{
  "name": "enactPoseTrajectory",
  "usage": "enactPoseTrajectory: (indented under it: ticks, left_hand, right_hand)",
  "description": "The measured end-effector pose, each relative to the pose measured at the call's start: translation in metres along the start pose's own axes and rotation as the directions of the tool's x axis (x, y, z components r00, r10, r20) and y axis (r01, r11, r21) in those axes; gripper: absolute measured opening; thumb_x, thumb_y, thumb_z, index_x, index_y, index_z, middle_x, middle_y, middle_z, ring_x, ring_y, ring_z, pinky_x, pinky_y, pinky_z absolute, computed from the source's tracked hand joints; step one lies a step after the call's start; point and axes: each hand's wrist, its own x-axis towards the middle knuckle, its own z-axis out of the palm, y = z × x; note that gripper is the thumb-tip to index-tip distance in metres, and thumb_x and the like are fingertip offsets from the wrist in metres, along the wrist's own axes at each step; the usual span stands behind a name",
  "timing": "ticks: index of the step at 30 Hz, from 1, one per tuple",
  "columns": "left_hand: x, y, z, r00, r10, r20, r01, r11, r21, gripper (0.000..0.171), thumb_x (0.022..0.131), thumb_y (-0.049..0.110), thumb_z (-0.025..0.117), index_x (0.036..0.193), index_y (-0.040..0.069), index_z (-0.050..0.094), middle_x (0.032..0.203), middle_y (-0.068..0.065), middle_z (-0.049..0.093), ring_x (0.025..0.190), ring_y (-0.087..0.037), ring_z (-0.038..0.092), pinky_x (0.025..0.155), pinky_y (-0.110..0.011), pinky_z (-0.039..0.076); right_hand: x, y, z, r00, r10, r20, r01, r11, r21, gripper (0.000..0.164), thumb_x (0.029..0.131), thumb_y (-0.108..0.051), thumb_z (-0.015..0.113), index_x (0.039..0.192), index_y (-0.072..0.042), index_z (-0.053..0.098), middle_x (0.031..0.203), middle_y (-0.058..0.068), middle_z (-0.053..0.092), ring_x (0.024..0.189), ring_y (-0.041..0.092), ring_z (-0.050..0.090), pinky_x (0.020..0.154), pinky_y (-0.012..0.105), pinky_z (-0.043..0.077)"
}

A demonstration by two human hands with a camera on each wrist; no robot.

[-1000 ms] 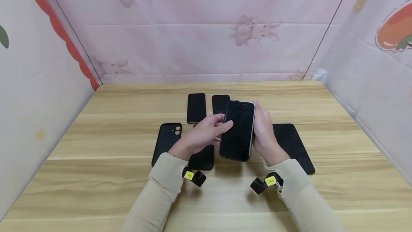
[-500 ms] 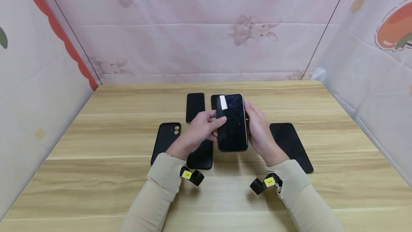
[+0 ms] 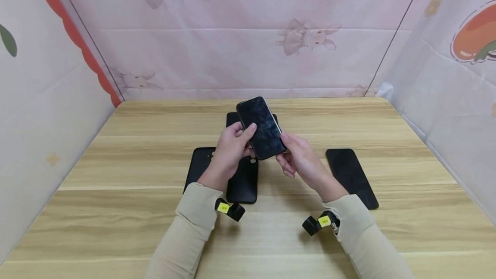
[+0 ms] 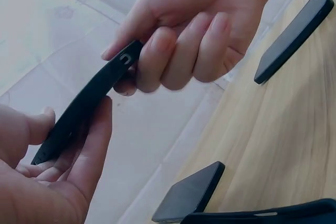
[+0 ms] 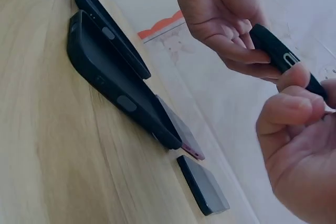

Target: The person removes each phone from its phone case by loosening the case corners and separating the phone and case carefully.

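Observation:
A dark-screened smartphone is held above the table, tilted with its top toward the left. A black phone case is around it, with a port cut-out visible; a light strip of the phone's frame shows along the right side in the head view. My left hand grips the left side, thumb on the screen and fingers underneath. At the lower right corner, my right hand pinches the edge between thumb and curled fingers. Whether the case is seated all round cannot be seen.
Two black phone cases lie face-up on the table, a left one and a middle one. Behind the held phone, two more dark phones are partly hidden; one shows plainly in the right wrist view. Another black phone lies at the right.
The held phone has moved left and away, and its top has turned toward the left. My right hand has slid from its right side down to the lower right corner.

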Motion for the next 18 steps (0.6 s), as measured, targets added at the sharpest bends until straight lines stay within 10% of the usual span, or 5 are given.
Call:
enactPoseTrajectory:
  ticks: [7, 18]
  left_hand:
    - [0.0, 0.0054, -0.0053, 0.998, -0.057, 0.036, 0.057, 0.998, -0.007, 0.035, 0.101, 0.025, 0.058, 0.131, 0.007, 0.052, 0.12, -0.017, 0.068, 0.09, -0.018, 0.072, 0.073, -0.034, 0.061]
    - [0.0008, 0.0028, -0.0052, 0.993, -0.083, 0.082, 0.096, 0.98, -0.175, 0.03, 0.103, 0.016, 0.053, 0.127, -0.001, 0.051, 0.09, -0.005, 0.071, 0.077, -0.016, 0.073, 0.06, -0.032, 0.059]
  right_hand:
    - [-0.0015, 0.001, -0.0015, 0.988, -0.075, 0.134, 0.077, 0.997, -0.006, 0.037, 0.109, -0.033, 0.034, 0.098, -0.001, 0.049, 0.066, 0.003, 0.056, 0.048, 0.014, 0.047, 0.044, 0.027, 0.045]
    - [-0.0053, -0.0017, 0.0001, 0.963, -0.169, 0.209, 0.174, 0.985, -0.009, 0.026, 0.11, -0.022, 0.034, 0.1, -0.001, 0.045, 0.066, 0.002, 0.05, 0.05, 0.013, 0.041, 0.045, 0.026, 0.037]
